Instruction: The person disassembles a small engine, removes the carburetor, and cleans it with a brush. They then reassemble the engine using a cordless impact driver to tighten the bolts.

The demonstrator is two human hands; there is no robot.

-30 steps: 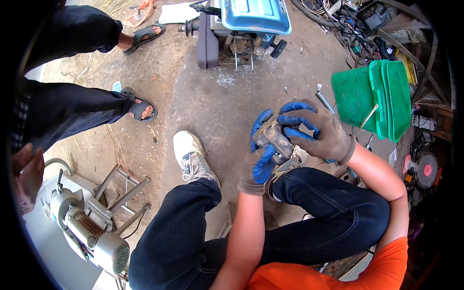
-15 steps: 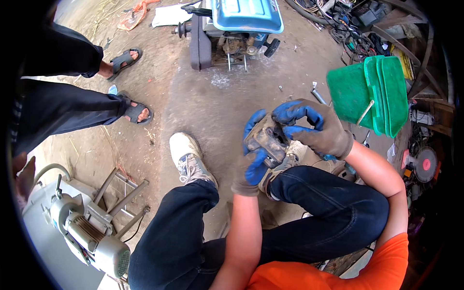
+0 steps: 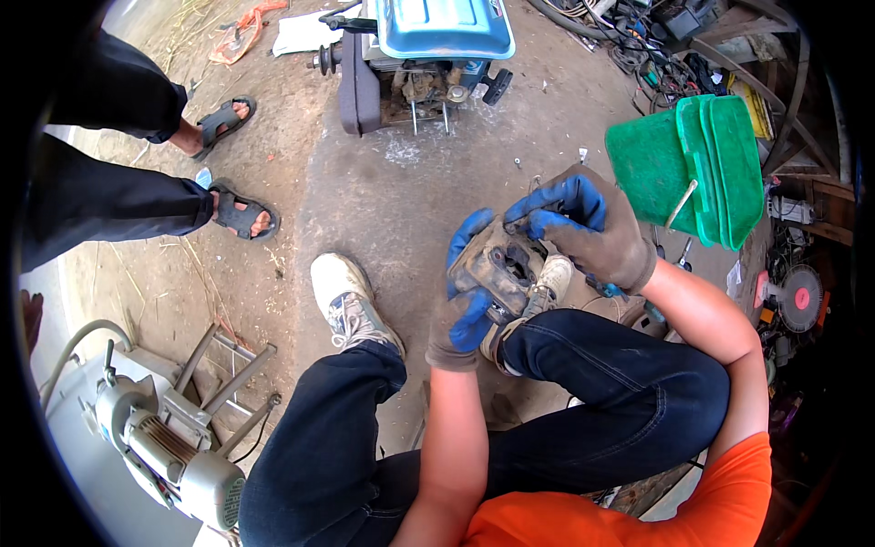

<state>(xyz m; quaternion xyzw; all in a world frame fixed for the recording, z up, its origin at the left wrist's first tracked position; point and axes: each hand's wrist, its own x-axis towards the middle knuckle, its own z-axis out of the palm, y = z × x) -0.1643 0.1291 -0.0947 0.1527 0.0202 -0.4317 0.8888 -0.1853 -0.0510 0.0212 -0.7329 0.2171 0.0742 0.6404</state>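
A dusty, boxy engine part (image 3: 494, 263) with dark openings is held between my gloved hands above my right shoe. My left hand (image 3: 460, 319) is closed round its left side, blue fingertips at the upper edge and thumb at the lower. My right hand (image 3: 597, 228) has curled fingers at the part's upper right edge; the fingertips are close together there. I cannot make out whether they pinch the part's rim or some small piece on it. Both gloves are brown-grey with blue palms.
Ahead sits an engine with a blue tank (image 3: 447, 27) and two bare studs. A green bucket (image 3: 647, 169) lies at the right, tools beside it. A motor-driven machine (image 3: 169, 438) stands lower left. Another person's sandalled feet (image 3: 241, 219) are at the left. Cables and scrap (image 3: 652, 73) fill the far right.
The part has turned in my left hand so its openings show more. My right fingers have come in closer to its upper edge. The view has shifted slightly.
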